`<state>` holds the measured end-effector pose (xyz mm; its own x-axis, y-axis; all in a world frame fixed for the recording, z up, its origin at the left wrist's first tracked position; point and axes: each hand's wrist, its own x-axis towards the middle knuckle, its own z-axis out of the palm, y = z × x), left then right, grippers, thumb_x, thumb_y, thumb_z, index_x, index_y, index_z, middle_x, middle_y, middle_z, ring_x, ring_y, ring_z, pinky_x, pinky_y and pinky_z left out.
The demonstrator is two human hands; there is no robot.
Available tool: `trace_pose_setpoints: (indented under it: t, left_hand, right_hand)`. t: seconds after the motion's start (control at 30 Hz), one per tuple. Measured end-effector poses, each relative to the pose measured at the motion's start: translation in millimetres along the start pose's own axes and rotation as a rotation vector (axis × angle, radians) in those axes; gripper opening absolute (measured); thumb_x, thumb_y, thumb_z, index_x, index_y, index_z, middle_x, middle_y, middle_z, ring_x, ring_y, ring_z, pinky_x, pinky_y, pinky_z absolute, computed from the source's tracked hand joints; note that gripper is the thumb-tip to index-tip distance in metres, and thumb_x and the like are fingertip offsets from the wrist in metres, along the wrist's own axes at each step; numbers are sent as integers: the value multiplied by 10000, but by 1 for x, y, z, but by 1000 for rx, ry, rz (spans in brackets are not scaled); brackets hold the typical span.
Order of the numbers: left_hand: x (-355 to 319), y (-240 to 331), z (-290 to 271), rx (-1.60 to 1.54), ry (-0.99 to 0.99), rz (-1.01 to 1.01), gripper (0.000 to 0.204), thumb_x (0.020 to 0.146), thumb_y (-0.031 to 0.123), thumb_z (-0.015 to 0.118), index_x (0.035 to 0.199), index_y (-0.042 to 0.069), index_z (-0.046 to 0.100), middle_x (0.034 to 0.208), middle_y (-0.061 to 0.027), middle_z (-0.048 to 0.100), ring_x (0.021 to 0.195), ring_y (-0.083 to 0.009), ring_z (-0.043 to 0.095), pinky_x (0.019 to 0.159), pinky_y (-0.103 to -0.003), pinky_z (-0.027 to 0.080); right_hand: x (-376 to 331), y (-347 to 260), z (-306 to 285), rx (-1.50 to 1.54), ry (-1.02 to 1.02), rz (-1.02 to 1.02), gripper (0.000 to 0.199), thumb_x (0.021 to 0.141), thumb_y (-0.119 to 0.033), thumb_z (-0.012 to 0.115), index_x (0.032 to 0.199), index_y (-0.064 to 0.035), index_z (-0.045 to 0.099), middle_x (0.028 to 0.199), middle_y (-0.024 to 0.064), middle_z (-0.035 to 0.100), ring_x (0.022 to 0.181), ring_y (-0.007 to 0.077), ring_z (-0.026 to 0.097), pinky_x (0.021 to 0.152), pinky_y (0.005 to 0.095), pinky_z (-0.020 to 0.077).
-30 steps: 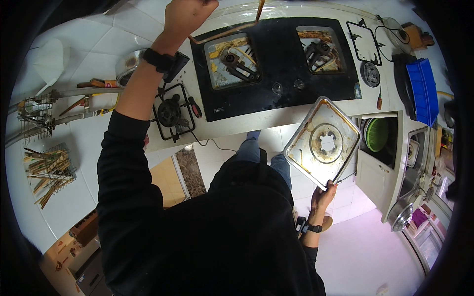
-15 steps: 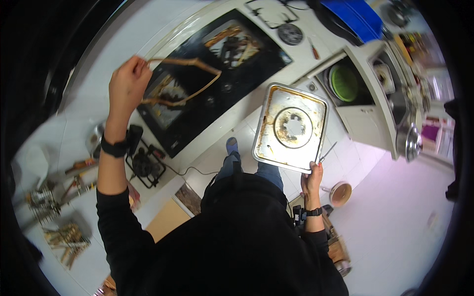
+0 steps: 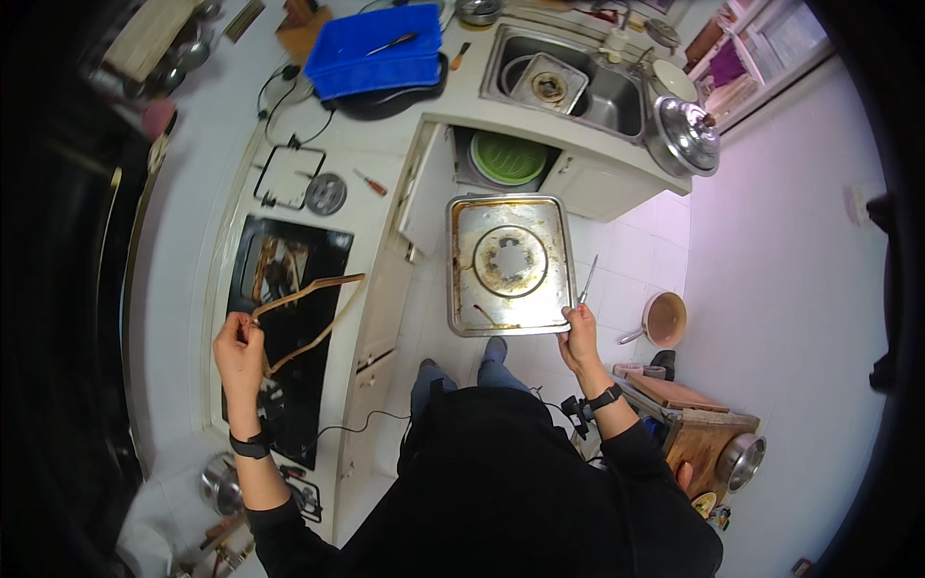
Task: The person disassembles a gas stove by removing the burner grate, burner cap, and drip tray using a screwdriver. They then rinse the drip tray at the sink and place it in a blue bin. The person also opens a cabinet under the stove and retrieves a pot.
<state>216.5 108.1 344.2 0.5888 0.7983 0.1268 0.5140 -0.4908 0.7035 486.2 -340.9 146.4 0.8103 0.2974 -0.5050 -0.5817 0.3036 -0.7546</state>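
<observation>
Left hand [image 3: 239, 349] at left pinches bent brown strip [image 3: 310, 287], right hand [image 3: 581, 339] at centre right grips stained tray [image 3: 472, 294] and slim tool [image 3: 587, 283]

From afar I cannot see the near end of the thin tool [image 3: 589, 277], hidden by the right hand [image 3: 581, 337].

It's a wide fisheye worn on the head, the left of a side-by-side pair, aimed down over the black top [image 3: 482, 482], which fills the bottom middle of the frame super close. Left hand [image 3: 239, 356] lands mid-left, right hand [image 3: 581, 342] right of center, both farther out. Stove [image 3: 313, 405] runs down the left, sink [image 3: 614, 104] sits way off toward the top.
</observation>
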Motion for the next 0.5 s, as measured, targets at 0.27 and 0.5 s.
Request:
trace_pose_setpoints:
  t: [0.27, 0.5]
  left_hand:
    - [105, 62, 126, -163, -162, 65, 79, 901, 50, 591, 884, -22, 562, 720, 6, 475, 680, -73, 419, 606, -246, 384]
    - [224, 141, 251, -278, -372, 106, 91, 902, 42, 623, 869, -21, 566, 652, -14, 500, 612, -92, 418, 569, -253, 381]
  right_hand:
    - [133, -119, 0, -75, 259, -164, 96, 916, -83, 614, 886, -113, 528, 742, -49, 452, 557, 57, 397, 469, 228, 356]
    - [276, -225, 37, -338, 369, -374, 141, 905, -138, 636, 817, -84, 539, 681, -45, 465, 578, 65, 423, 497, 252, 341]
